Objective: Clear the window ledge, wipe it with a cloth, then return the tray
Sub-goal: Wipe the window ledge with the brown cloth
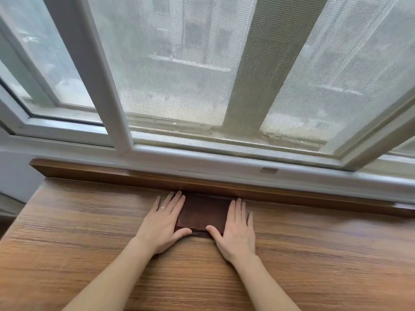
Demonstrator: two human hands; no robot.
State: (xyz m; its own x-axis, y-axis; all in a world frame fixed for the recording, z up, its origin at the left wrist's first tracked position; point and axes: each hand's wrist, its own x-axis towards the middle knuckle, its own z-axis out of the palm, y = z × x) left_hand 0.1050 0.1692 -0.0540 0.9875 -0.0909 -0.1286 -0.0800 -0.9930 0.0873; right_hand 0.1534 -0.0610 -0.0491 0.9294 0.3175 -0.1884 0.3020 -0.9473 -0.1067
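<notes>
A small dark brown tray [203, 213] lies flat on the wooden window ledge [89, 232], its far edge against the raised wooden strip [134, 176] under the window. My left hand [164, 223] lies flat along the tray's left side, fingers straight, thumb against the near edge. My right hand [237, 230] lies flat along the right side in the same way, thumb at the near edge. A ring sits on one finger of the left hand. No cloth is in view.
Behind the ledge stands a white window frame [125, 140] with a mesh screen [179, 75] and a dirty outer sill. The ledge's left end drops off near a grey wall [15, 176].
</notes>
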